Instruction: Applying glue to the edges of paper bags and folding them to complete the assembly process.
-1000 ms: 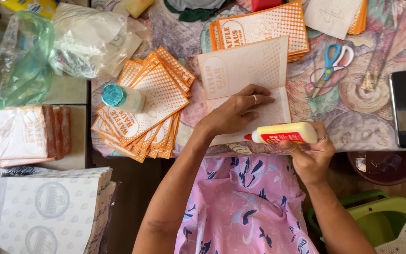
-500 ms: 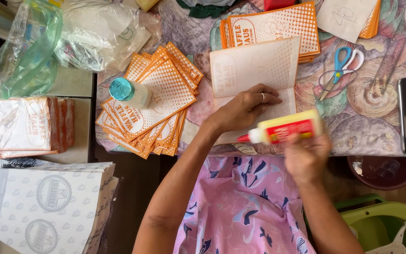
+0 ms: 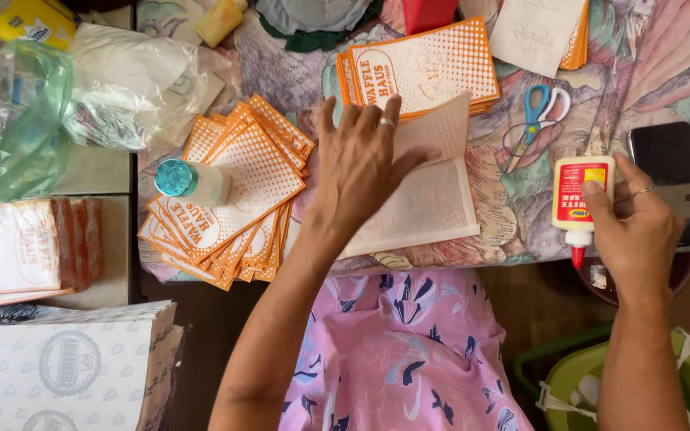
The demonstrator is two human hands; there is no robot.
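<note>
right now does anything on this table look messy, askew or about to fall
Yes. The orange bags under the small bottle are fanned unevenly, their lower corners past the table's edge. The glue bottle in the right hand lies with its red tip overhanging the edge. No spill visible.

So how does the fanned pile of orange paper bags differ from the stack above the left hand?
The fanned pile is splayed, corners sticking out, with a teal-capped bottle on it. The stack is squared up, neat, and bears nothing. Both are orange dotted paper bags on the patterned tablecloth.
</note>
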